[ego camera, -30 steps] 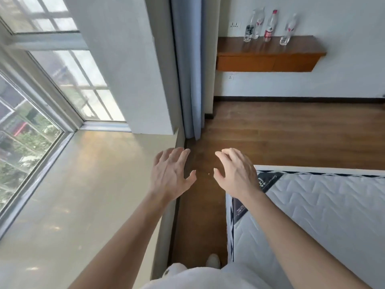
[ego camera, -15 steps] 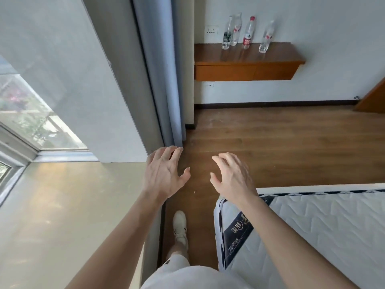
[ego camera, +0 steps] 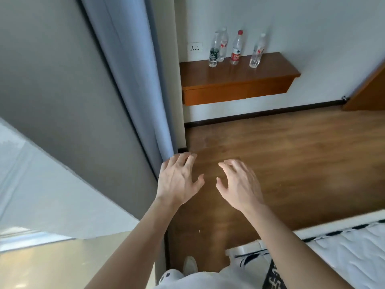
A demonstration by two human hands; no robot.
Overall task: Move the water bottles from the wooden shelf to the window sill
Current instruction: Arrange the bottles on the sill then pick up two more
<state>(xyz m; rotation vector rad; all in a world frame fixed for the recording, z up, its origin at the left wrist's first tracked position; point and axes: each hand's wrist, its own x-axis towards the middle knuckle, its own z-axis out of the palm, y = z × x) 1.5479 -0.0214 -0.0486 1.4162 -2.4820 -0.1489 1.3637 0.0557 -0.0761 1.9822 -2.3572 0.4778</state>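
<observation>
Head: apparently four bottles point(ego camera: 236, 53) on shelf point(ego camera: 270, 68)

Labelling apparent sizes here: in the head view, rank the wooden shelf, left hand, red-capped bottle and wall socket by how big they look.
1. wooden shelf
2. left hand, though nearness to the camera inflates it
3. red-capped bottle
4. wall socket
</observation>
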